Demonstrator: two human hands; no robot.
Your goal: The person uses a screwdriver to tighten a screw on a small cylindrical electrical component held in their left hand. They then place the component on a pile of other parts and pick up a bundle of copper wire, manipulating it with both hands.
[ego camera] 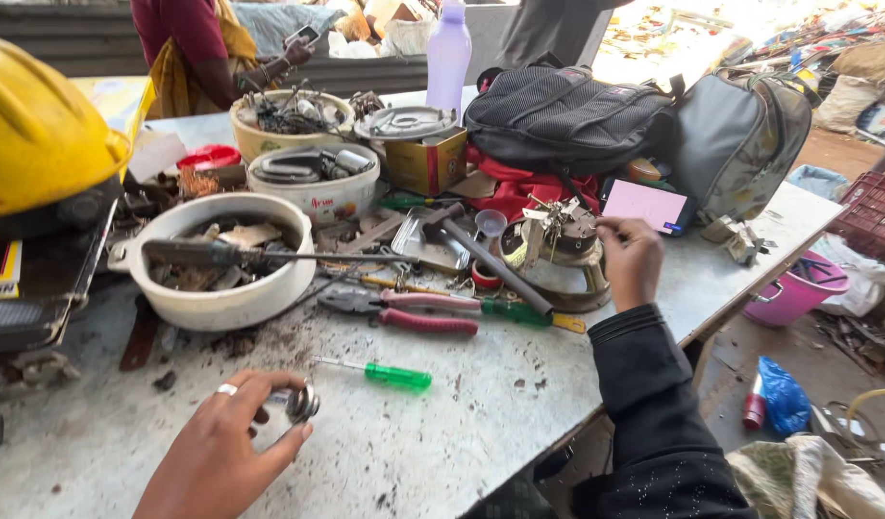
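Our left hand [226,452] is curled round a small round metal part [298,404], pinched in the fingertips just above the dirty grey table [462,432], near a green-handled screwdriver [385,373]. Our right hand [630,259], fingers bent and grasping nothing we can make out, rests on the rim of a stripped speaker assy [563,255] beside the hammer [486,255] and red pliers [404,312]. Risk, imo: the grip on that part is light, so it could slip and roll off the table edge.

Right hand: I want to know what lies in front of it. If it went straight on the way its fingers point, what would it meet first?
The right hand points up-left at the round metal part; it likely meets that first, if not already touching.
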